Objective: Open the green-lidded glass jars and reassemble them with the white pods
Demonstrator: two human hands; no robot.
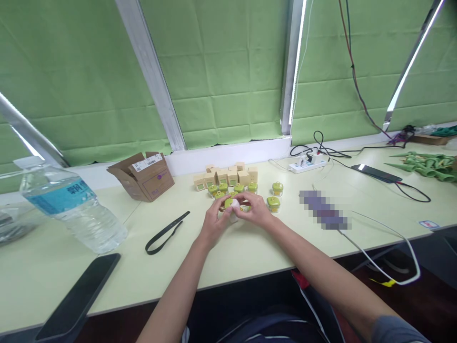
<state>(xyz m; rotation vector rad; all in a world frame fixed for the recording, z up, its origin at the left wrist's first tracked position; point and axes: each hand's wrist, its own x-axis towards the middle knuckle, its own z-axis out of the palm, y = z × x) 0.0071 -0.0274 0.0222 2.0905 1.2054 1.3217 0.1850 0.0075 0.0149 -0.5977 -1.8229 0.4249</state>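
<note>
My left hand (216, 216) and my right hand (255, 209) meet over the table, fingers curled around one small green-lidded container (228, 203). A small white rounded piece (234, 204) shows between my thumbs; whether it is part of the container I cannot tell. Similar little clear containers with green lids stand just beyond my fingers, partly hidden by them. To the right of my right hand are two more, a nearer container (273, 204) and a farther container (277, 188). Behind them several small tan cardboard boxes (243, 178) are grouped together.
An open brown carton (150, 178), a black strap (166, 233), a large water bottle (76, 205) and a black phone-like slab (82, 290) lie left. Rightward are a power strip (309, 164), a blurred-out object (323, 209), a cabled phone (376, 173) and green cones (424, 164).
</note>
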